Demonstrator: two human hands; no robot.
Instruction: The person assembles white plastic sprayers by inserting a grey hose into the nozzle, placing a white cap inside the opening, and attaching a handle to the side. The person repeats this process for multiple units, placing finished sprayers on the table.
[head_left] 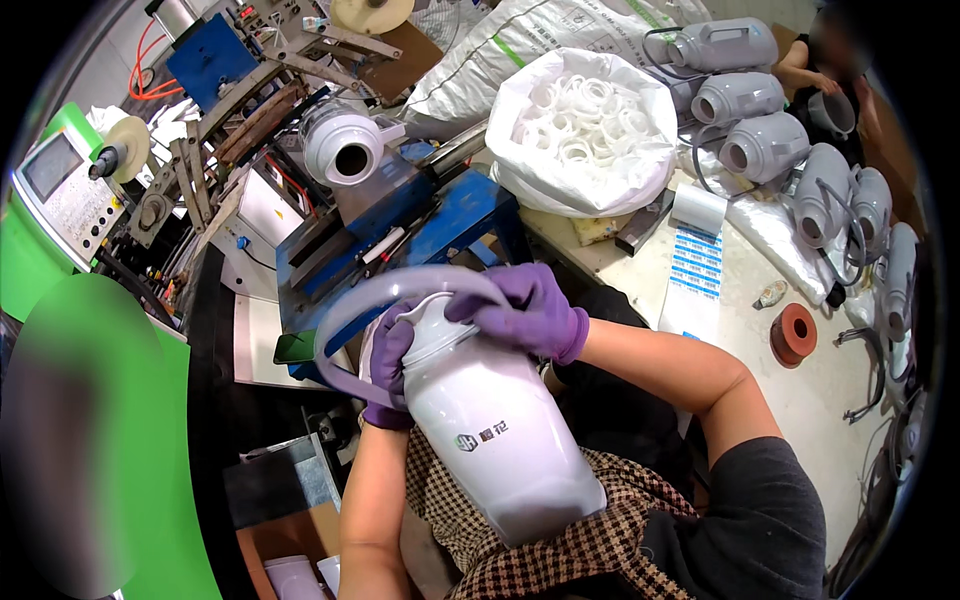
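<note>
Grey jug [515, 450] lies tilted against checked apron [640, 480], probably for support, left hand [388, 355] clamped left of its neck, right hand [535, 308] clamped opposite, likely steadying it.

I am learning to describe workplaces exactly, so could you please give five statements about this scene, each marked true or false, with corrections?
1. The purple-gloved right grip touches the pale jug. True.
2. The left grip is bare. False: it is gloved in purple too.
3. The white sack holds white rings. True.
4. The red-brown ring lies inside the sack. False: it lies on the table.
5. The pale jug stands upright on the table. False: it is tilted, held before the checked garment.
</note>
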